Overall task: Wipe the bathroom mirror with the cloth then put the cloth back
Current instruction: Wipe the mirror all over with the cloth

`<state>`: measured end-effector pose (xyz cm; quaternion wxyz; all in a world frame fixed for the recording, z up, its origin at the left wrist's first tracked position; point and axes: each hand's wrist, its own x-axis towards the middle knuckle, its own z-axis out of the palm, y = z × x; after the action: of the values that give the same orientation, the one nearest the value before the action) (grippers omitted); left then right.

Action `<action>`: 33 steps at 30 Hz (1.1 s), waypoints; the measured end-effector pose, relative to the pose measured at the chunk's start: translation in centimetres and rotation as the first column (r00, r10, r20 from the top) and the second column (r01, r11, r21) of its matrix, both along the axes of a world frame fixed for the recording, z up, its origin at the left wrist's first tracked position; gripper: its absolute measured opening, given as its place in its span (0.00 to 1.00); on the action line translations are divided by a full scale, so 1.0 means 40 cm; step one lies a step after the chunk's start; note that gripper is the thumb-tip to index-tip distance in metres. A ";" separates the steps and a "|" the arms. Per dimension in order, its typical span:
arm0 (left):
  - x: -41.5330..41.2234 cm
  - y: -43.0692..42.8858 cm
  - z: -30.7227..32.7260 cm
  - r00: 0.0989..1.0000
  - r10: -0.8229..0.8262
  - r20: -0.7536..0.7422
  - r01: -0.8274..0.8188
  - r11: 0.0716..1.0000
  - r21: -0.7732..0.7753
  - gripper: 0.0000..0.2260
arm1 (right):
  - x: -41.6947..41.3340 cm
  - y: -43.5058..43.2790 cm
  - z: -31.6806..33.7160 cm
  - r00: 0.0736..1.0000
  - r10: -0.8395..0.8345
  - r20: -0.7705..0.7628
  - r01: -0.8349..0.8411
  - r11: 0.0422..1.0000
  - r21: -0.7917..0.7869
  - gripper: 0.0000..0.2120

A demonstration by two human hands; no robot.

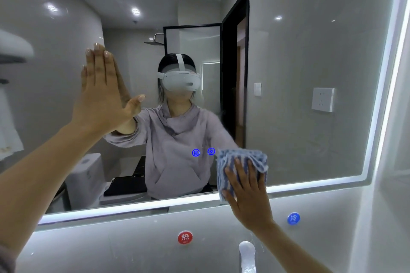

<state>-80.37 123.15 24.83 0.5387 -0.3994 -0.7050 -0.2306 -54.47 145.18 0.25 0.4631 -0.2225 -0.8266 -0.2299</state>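
Mirror [299, 51] glossy glass; cloth [241, 162] nubby terry; faucet [247, 255] shiny metal

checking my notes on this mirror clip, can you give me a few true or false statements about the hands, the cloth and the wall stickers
1. The right hand presses a blue striped cloth against the mirror. True.
2. The cloth is near the mirror's top edge. False: it sits at the lit bottom edge.
3. The left hand lies flat and open on the glass. True.
4. The left hand holds a second cloth. False: it is bare.
5. The red sticker is to the right of the blue sticker. False: red is on the left.
6. A faucet shows below the mirror. True.
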 end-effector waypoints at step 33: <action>0.019 -0.002 0.002 1.000 -0.015 0.023 0.015 1.000 -0.014 0.46 | -0.043 0.049 0.574 0.924 -0.124 -0.362 0.121 0.992 -0.029 0.30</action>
<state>-79.60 123.06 24.89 0.5261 -0.4057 -0.7098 -0.2343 -56.20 147.14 23.22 0.5920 -0.3138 -0.7118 -0.2106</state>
